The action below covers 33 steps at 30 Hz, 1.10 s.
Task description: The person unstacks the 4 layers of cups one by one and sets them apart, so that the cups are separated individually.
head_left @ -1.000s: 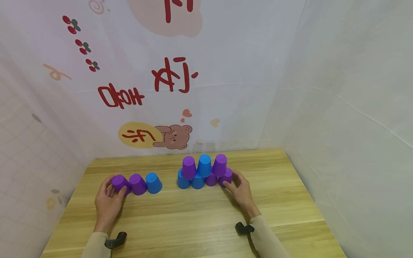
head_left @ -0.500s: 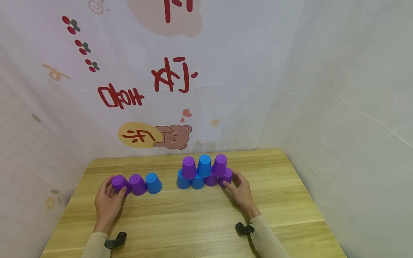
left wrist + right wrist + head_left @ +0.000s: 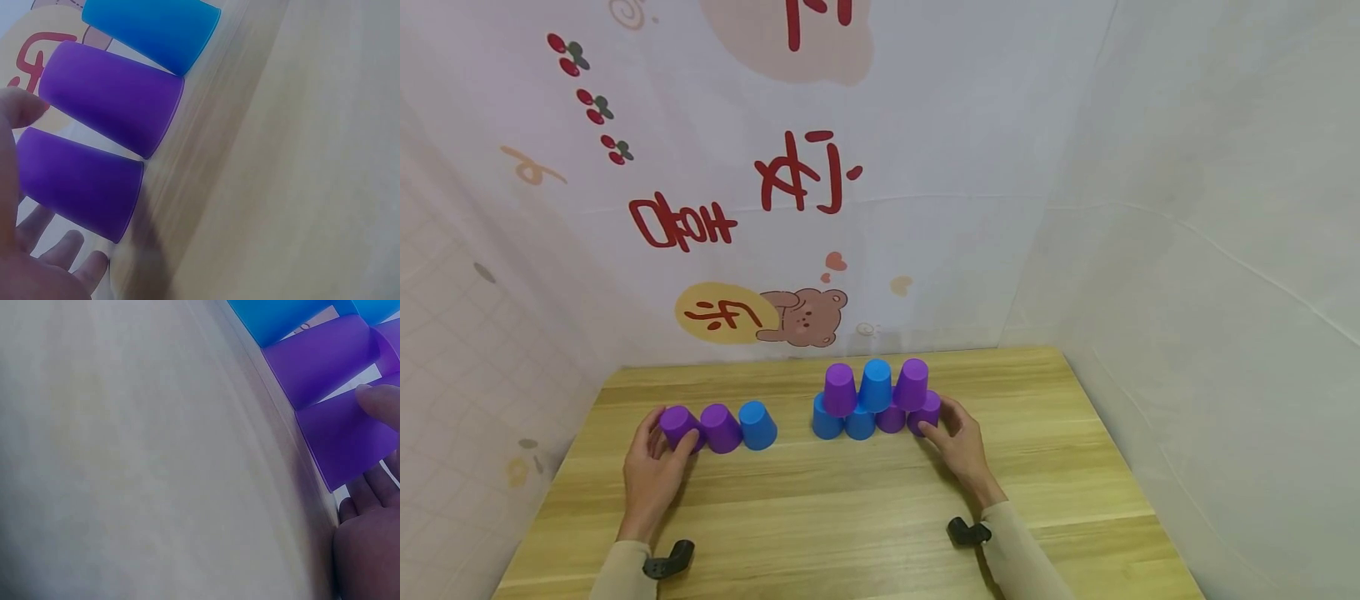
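Note:
Three upside-down cups stand in a row on the left of the table: a purple cup [image 3: 677, 427] at the outer end, another purple cup [image 3: 720, 429] and a blue cup [image 3: 757, 426]. My left hand [image 3: 653, 475] holds the outer purple cup, thumb on its near side and fingers round the far side. Right of them, cups are stacked in two rows. Two purple cups [image 3: 912, 385] and a blue cup [image 3: 876, 386] sit across the lower row. With thumb and fingers, my right hand [image 3: 961, 450] holds the lower row's rightmost purple cup [image 3: 350, 434].
The wooden table [image 3: 820, 525] ends against a white printed cloth [image 3: 940, 250] at the back. More cloth hangs at both sides. A gap of bare wood separates the three-cup row from the stack. Black wrist mounts [image 3: 668, 560] sit on both sleeves.
Both hands stay around the same cups, and every cup keeps its place. Only a very slight shift of the head view shows.

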Tool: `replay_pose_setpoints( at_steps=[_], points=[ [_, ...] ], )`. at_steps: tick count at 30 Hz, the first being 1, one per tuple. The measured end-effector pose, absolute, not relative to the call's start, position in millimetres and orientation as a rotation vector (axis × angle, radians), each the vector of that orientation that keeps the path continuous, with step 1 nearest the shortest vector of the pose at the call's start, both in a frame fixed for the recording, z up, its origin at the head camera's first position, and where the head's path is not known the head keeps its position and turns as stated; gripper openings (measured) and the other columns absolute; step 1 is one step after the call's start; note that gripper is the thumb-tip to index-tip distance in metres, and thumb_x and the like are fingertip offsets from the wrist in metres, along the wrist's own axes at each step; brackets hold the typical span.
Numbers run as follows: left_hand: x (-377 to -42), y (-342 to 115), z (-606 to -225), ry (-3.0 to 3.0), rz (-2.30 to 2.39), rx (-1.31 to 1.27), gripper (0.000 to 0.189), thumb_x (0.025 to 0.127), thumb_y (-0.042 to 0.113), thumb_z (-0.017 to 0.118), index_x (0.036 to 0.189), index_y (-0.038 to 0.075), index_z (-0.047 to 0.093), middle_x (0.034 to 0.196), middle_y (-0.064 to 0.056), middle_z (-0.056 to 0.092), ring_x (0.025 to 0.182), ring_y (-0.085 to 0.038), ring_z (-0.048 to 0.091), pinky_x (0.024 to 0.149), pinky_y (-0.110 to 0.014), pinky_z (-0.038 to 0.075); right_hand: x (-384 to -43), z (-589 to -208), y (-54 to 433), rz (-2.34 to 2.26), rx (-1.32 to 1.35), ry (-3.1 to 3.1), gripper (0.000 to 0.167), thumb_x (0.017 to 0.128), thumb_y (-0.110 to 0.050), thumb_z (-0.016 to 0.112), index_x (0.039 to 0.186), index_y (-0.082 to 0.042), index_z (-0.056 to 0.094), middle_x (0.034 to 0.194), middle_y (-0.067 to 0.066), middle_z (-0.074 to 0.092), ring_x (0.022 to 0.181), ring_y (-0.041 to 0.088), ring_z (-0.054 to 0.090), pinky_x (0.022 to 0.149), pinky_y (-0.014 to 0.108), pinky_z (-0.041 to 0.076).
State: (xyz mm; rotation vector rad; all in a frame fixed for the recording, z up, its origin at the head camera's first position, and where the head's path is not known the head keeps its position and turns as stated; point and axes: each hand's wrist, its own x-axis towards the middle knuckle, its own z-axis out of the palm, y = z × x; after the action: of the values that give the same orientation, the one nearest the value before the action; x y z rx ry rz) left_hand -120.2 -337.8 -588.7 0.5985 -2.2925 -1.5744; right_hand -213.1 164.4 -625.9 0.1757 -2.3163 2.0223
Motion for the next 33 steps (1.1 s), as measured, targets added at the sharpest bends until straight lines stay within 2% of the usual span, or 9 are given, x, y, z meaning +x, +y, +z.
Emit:
replay_pose_setpoints(
  at_steps=[3,7,14,18,22,26,29,33],
  points=[
    [-119.1,-337.8,-587.2,-2.292,-1.586,0.61,0.082,0.108,0.033,0.077,0.178,0.021,0.036,0.184,-0.013,0.038,0.172,-0.039,0.035,0.143,-0.039,0.033,-212.3,-626.0,164.5,2.021,0.179,-2.315,0.061,0.097,-0.006,0.088,0.153,-0.002,0.064,0.157,0.022,0.068,0.154,0.041,0.06,0.121,0.01,0.047],
    [-118.9,-338.1,-583.9,-2.285,-1.595,0.615,0.083,0.108,0.038,0.076,0.179,0.023,0.034,0.189,-0.009,0.028,0.176,-0.037,0.027,0.146,-0.052,0.025,-211.2,-624.9,165.1,2.045,0.169,-2.321,0.061,0.098,-0.007,0.088,0.154,-0.003,0.063,0.158,0.02,0.068,0.156,0.038,0.059,0.122,0.01,0.047],
    [-120.4,-337.1,-573.6,-2.302,-1.581,0.599,0.086,0.109,0.045,0.072,0.181,0.026,0.027,0.192,-0.005,0.016,0.178,-0.038,0.015,0.146,-0.063,0.017,-211.8,-624.2,166.2,2.07,0.164,-2.325,0.062,0.098,-0.006,0.087,0.155,-0.004,0.062,0.16,0.018,0.067,0.158,0.036,0.057,0.122,0.009,0.046],
    [-122.0,-334.1,-566.6,-2.3,-1.55,0.556,0.087,0.109,0.046,0.073,0.181,0.032,0.026,0.192,-0.003,0.018,0.179,-0.036,0.015,0.146,-0.064,0.017,-213.3,-624.2,166.2,2.066,0.172,-2.322,0.062,0.098,-0.006,0.088,0.154,-0.004,0.063,0.159,0.018,0.067,0.157,0.035,0.058,0.122,0.01,0.046],
    [-123.0,-330.4,-558.6,-2.306,-1.553,0.518,0.088,0.109,0.047,0.072,0.181,0.036,0.023,0.192,-0.003,0.015,0.179,-0.038,0.011,0.143,-0.073,0.013,-213.7,-624.8,166.4,2.059,0.173,-2.327,0.061,0.098,-0.008,0.088,0.154,-0.005,0.063,0.159,0.018,0.067,0.157,0.035,0.058,0.123,0.011,0.045],
    [-124.0,-324.8,-548.3,-2.324,-1.539,0.458,0.089,0.109,0.044,0.073,0.181,0.034,0.021,0.192,-0.006,0.015,0.179,-0.041,0.009,0.14,-0.081,0.009,-213.7,-625.8,166.5,2.032,0.167,-2.34,0.062,0.098,-0.009,0.088,0.154,-0.004,0.063,0.159,0.019,0.067,0.157,0.038,0.058,0.128,0.018,0.047],
    [-125.7,-319.0,-538.4,-2.343,-1.491,0.391,0.09,0.108,0.04,0.075,0.181,0.029,0.023,0.191,-0.008,0.018,0.178,-0.044,0.013,0.139,-0.083,0.012,-213.2,-625.6,166.5,2.03,0.151,-2.347,0.061,0.098,-0.009,0.089,0.154,-0.005,0.063,0.158,0.018,0.068,0.157,0.038,0.058,0.13,0.022,0.047],
    [-128.4,-310.8,-523.9,-2.376,-1.437,0.319,0.09,0.107,0.039,0.075,0.181,0.026,0.025,0.19,-0.01,0.02,0.176,-0.047,0.017,0.135,-0.086,0.018,-212.5,-624.6,166.3,2.051,0.141,-2.345,0.061,0.099,-0.01,0.088,0.154,-0.007,0.064,0.158,0.015,0.068,0.157,0.034,0.058,0.128,0.018,0.046]
  ],
)
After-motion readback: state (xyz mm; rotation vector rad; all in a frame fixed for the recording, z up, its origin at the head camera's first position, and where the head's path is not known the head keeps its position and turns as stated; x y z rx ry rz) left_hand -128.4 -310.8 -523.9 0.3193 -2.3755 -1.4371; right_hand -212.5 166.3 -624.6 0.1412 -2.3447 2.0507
